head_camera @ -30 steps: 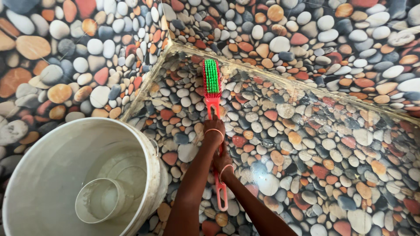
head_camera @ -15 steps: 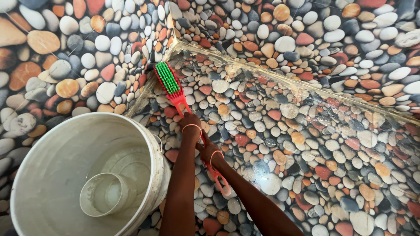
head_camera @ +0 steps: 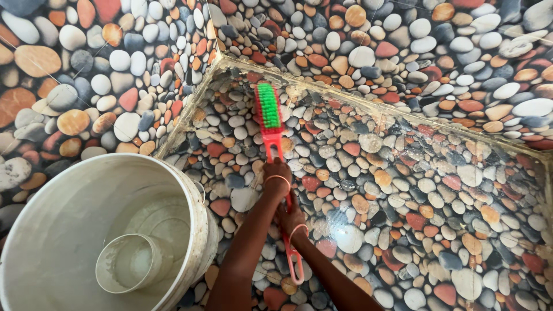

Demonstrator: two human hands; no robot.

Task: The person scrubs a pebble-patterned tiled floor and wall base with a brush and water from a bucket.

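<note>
Both hands gripped brush (head_camera: 275,150) | left hand (head_camera: 276,178) forward, right hand (head_camera: 292,222) behind, each closed round handle | long axis near-far, green bristles toward corner | over wet pebble floor (head_camera: 403,196) beside bucket (head_camera: 199,207)

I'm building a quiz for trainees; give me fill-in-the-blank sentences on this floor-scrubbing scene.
1. Both hands grip the long ____ handle of the brush.
2. The brush bristles are ____.
3. A small cup sits inside the white ____.
4. The left hand holds the handle ____ the bristles than the right hand.

Missing words: red; green; bucket; nearer
</note>
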